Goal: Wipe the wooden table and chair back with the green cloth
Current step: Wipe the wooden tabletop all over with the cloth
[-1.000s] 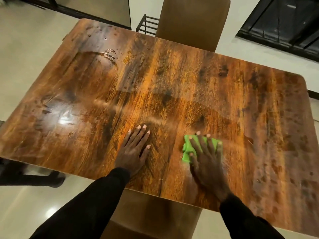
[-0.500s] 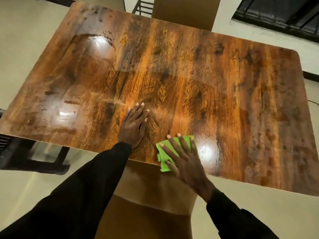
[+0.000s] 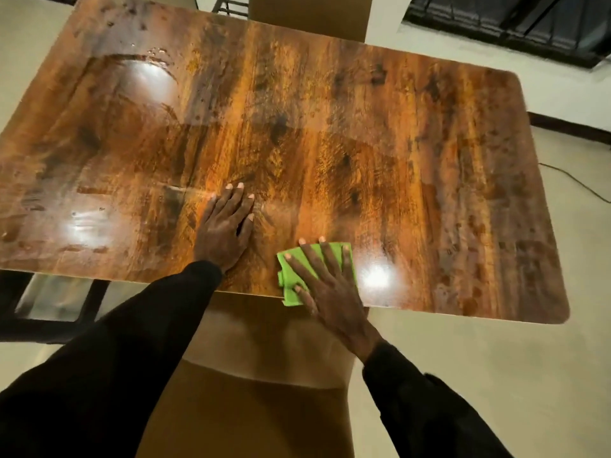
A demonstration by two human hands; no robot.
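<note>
The green cloth (image 3: 289, 280) lies folded at the near edge of the wooden desk (image 3: 363, 127), a little right of the middle, with its near corner poking just past the edge. The right hand (image 3: 327, 292) presses down on it, palm flat and fingers spread straight across the cloth, the thumb on the cloth's near left part; nothing is gripped. The left hand (image 3: 224, 226) rests flat on the bare wood just left of the cloth and slightly farther in, fingers straight and close together, holding nothing. Both arms wear black sleeves (image 3: 115, 375).

The desk top is glossy, with bright light reflections near the right hand and on the left side. A wet film with water droplets (image 3: 155, 52) sits at the far left. A brown chair back (image 3: 264, 332) stands just below the near edge, between the arms. Another chair (image 3: 307, 14) stands at the far side. A thin cable (image 3: 575, 183) runs over the pale floor (image 3: 463, 352) on the right.
</note>
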